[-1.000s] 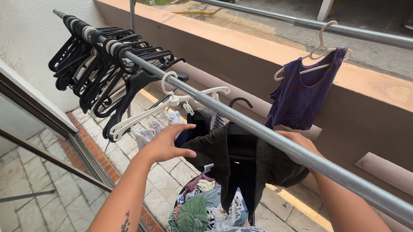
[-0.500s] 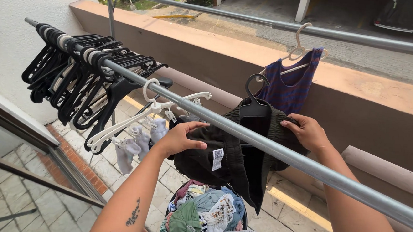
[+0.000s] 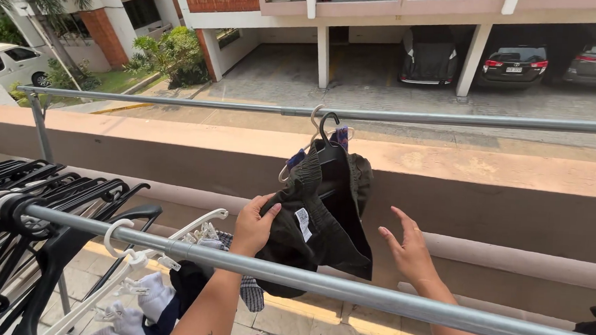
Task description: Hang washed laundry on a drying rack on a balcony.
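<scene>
Our left hand (image 3: 253,225) gripped the lower edge of the dark garment (image 3: 322,217) w/ thumb & fingers, while our right hand (image 3: 413,254) hovered just beside it, fingers spread, holding nothing. The garment hung on a black hanger (image 3: 325,131) from the far rail (image 3: 452,119) (near rail (image 3: 345,292) w/ spare hangers (image 3: 25,227) below us).

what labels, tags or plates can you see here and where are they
Care label: small white rectangle with dark print, sewn on the dark garment that hangs from the far rail, beside the left hand, which grips the cloth.
Number plates: small pale rectangles on the rears of the two parked cars under the building, top right; too small to make out.
No packages, signs or screens.
</scene>
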